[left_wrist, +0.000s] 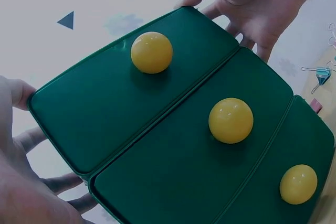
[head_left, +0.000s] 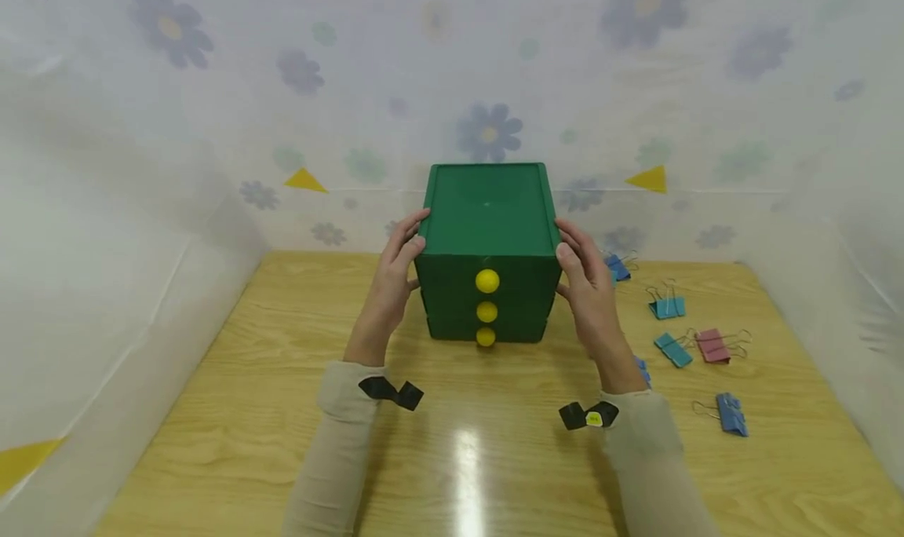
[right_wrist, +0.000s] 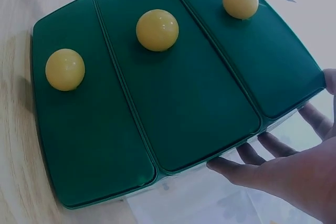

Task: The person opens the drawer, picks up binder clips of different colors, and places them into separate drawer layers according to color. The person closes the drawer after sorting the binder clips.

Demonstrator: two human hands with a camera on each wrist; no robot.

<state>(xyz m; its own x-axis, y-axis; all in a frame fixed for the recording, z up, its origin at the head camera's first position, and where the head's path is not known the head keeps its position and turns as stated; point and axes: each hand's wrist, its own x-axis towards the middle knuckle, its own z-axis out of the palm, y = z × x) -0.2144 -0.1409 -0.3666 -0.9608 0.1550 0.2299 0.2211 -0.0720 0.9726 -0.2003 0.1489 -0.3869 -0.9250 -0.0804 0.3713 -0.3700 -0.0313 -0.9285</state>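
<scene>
A green box of drawers (head_left: 487, 211) stands upright, with three drawer fronts facing me. Each front bears a round yellow knob (head_left: 487, 281), and all the drawers look closed. My left hand (head_left: 388, 286) rests against the box's left side, its thumb near the top front corner and its fingers extended along the side. On the opposite side, my right hand (head_left: 589, 294) touches the box in the same way. Both wrist views show the fingers (right_wrist: 231, 170) fairly straight, with some tips hidden behind the box's edge. Whether the base touches the table cannot be told.
Several binder clips lie to the right on the wooden table (head_left: 282, 411): a teal clip (head_left: 667, 308), another teal clip (head_left: 673, 350), a pink clip (head_left: 713, 346) and a blue clip (head_left: 732, 414). Some blue clips are partly hidden by my right arm. A flower-patterned curtain (head_left: 395, 105) hangs behind.
</scene>
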